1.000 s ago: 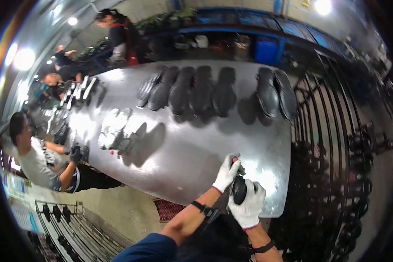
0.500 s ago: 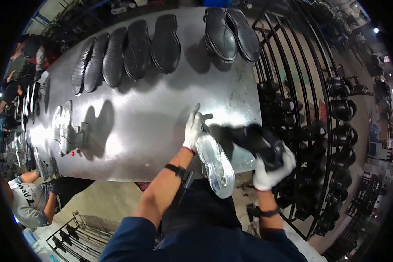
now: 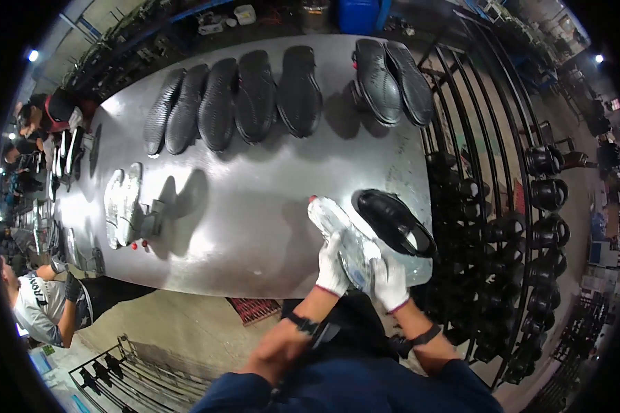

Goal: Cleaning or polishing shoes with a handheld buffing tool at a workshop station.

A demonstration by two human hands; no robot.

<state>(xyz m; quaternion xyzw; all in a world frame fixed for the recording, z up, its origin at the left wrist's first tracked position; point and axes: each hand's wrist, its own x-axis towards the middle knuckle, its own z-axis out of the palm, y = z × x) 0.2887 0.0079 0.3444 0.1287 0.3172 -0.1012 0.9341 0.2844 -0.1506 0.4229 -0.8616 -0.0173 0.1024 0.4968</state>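
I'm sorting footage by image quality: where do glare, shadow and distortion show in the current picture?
All head view: glare whitens the left end of the metal table; shadows lie right of the two silver shoe-shaped pieces; highlights streak the silver piece between left hand and right hand; the table's far edge bows.

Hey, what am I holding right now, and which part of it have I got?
A silver foot-shaped form: your left hand and right hand hold its nearer half, one at each side.
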